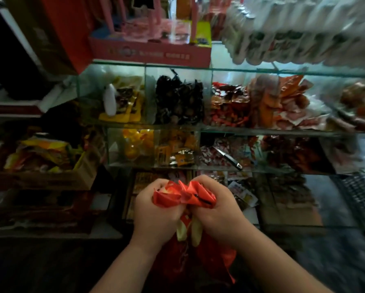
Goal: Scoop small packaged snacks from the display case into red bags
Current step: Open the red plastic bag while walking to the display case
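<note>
A red plastic bag (183, 196) is bunched between both hands in front of the glass display case (219, 131). My left hand (154, 212) grips the bag's top on the left, and my right hand (217, 210) grips it on the right; the rest of the bag hangs down between my forearms. The case's tiered compartments hold small packaged snacks: yellow packs (135, 148), orange packs (177, 151), red-and-white packs (217, 153), dark packs (178, 100). A scoop with a dark handle (228, 158) lies in the red-and-white compartment.
A cardboard box of mixed snack bags (46, 159) stands at the left. A red carton (150, 49) sits on top of the case. Stacked white packages (293, 30) fill the upper right. A black basket (359, 199) is at the right edge.
</note>
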`<control>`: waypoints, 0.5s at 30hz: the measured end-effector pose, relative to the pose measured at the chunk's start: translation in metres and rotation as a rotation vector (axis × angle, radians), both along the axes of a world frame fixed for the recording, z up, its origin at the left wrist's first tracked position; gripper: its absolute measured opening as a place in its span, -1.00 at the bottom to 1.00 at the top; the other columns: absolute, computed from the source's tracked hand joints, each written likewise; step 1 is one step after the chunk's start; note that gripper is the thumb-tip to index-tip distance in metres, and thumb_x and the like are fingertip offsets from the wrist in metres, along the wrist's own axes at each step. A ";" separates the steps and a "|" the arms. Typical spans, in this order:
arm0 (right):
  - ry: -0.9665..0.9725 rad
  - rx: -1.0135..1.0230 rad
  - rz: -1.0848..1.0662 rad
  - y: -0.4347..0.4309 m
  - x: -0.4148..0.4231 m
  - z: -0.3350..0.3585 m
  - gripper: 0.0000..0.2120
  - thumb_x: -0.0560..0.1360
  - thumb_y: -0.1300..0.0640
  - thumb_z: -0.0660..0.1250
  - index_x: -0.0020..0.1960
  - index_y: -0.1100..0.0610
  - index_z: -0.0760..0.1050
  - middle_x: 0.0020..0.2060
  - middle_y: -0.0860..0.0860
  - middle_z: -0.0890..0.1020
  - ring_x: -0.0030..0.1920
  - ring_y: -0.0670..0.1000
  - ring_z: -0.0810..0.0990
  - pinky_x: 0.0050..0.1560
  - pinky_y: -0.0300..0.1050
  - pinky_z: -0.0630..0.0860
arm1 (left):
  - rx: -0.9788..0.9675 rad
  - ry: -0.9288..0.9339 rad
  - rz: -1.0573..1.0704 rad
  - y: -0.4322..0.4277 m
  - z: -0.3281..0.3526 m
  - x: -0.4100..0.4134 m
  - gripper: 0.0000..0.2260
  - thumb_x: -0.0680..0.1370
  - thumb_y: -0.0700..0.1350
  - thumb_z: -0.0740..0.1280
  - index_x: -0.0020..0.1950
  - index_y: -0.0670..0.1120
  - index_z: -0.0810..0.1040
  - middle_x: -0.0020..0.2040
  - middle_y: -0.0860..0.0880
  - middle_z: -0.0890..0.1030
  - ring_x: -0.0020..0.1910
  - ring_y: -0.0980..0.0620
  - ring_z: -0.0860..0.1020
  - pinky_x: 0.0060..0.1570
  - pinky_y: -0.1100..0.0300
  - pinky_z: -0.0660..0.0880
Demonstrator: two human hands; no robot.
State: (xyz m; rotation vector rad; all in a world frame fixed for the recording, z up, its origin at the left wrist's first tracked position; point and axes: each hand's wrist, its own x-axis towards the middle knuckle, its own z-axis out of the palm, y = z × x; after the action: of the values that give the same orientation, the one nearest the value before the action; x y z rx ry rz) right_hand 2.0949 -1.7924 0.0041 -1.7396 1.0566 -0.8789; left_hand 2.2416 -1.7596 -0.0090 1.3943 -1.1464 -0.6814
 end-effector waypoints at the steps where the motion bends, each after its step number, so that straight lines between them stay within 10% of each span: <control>1: -0.013 0.007 -0.007 -0.007 -0.012 -0.002 -0.83 0.40 0.22 0.39 -0.11 -0.03 0.54 -0.24 -0.07 0.61 -0.20 -0.05 0.61 -0.16 0.01 0.58 | -0.007 0.006 -0.018 -0.009 -0.003 -0.011 -0.84 0.30 -0.18 0.55 -0.31 -0.05 0.57 -0.35 0.02 0.64 -0.38 0.15 0.58 -0.32 0.35 0.46; 10: -0.048 -0.064 -0.094 -0.102 -0.160 -0.075 -0.84 0.37 0.16 0.39 -0.19 -0.09 0.50 -0.32 -0.13 0.58 -0.30 -0.12 0.55 -0.27 -0.15 0.52 | 0.034 0.002 0.081 -0.102 -0.060 -0.171 -0.86 0.27 -0.17 0.54 -0.28 -0.05 0.60 -0.31 0.01 0.66 -0.36 0.12 0.58 -0.31 0.34 0.47; 15: -0.009 -0.092 -0.250 -0.135 -0.220 -0.117 -0.90 0.37 0.03 0.39 -0.17 -0.11 0.49 -0.26 -0.18 0.58 -0.20 -0.07 0.56 -0.09 0.14 0.53 | 0.077 -0.012 0.142 -0.138 -0.101 -0.240 -0.78 0.29 -0.23 0.59 -0.27 -0.02 0.58 -0.31 0.06 0.63 -0.36 0.21 0.55 -0.29 0.40 0.42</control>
State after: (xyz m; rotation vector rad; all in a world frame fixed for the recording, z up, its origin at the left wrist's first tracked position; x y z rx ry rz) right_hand 1.8749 -1.9273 -0.1127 -1.7004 1.2640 -1.1045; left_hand 2.0018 -1.8971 -0.1102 1.5308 -1.0289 -0.6215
